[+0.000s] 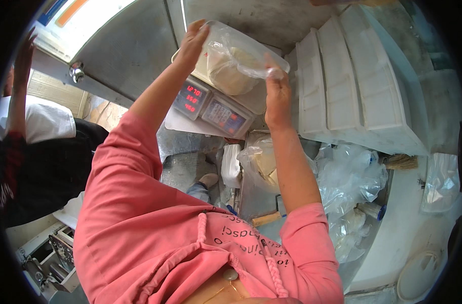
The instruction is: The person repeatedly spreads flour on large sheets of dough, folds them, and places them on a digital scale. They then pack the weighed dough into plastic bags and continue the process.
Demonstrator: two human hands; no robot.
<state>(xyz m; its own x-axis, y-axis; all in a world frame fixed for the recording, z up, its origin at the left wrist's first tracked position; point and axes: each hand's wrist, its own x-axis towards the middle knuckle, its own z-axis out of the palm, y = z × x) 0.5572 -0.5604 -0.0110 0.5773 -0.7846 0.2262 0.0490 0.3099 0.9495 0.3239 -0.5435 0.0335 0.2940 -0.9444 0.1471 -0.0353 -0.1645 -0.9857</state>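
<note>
A clear plastic bag (231,66) with a pale, rounded mass inside is over the pan of a digital scale (226,114), which has red lit digits and a keypad. My left hand (190,43) grips the bag's upper left edge, fingers curled onto it. Lower on the other side, my right hand (276,91) pinches the bag's right edge, thumb against the plastic. Whether the mass rests fully on the pan or is partly lifted, I cannot tell.
Another person's arm (19,91) is at the far left. White plastic bins (362,86) stand at right, above crumpled clear bags (347,177) and a straw brush (400,161). A bag of pale pieces (261,162) sits below the scale. An open drawer (61,253) is lower left.
</note>
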